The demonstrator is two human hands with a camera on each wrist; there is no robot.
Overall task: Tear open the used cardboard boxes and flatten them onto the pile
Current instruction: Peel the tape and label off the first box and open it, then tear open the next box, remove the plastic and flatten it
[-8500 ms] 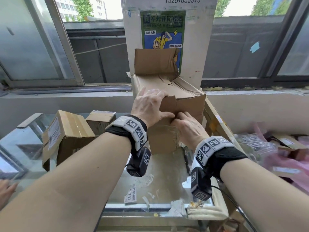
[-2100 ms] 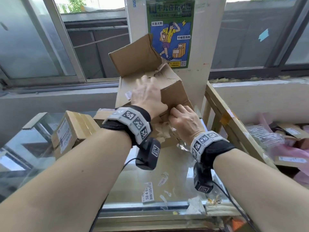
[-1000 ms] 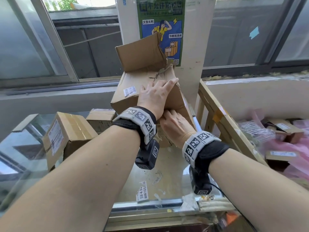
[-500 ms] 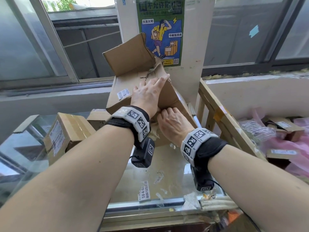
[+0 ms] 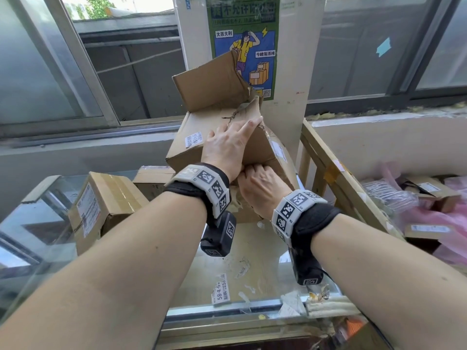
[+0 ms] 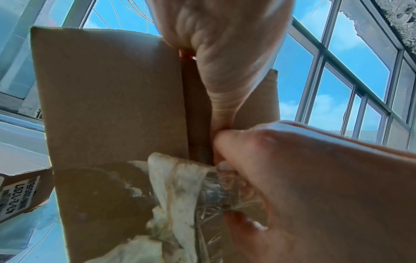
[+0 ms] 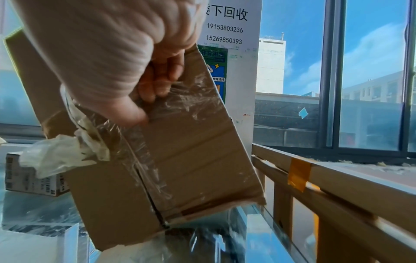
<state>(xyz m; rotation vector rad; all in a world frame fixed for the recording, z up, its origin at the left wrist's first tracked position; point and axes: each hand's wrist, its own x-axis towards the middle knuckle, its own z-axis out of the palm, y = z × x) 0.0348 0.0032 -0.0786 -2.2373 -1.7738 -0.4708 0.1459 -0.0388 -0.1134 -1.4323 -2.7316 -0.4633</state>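
Tilted cardboard box under flat-fingered left hand, right hand gripping its taped flap.

The surface is a glass-topped counter with a metal front edge. At its left stands a taped box with a white label on its side, and just beside it, farther back, a smaller box. The torn box is tilted near the back; whether its lower edge touches the glass cannot be told. A printed label and scraps of tape are stuck near the front edge.
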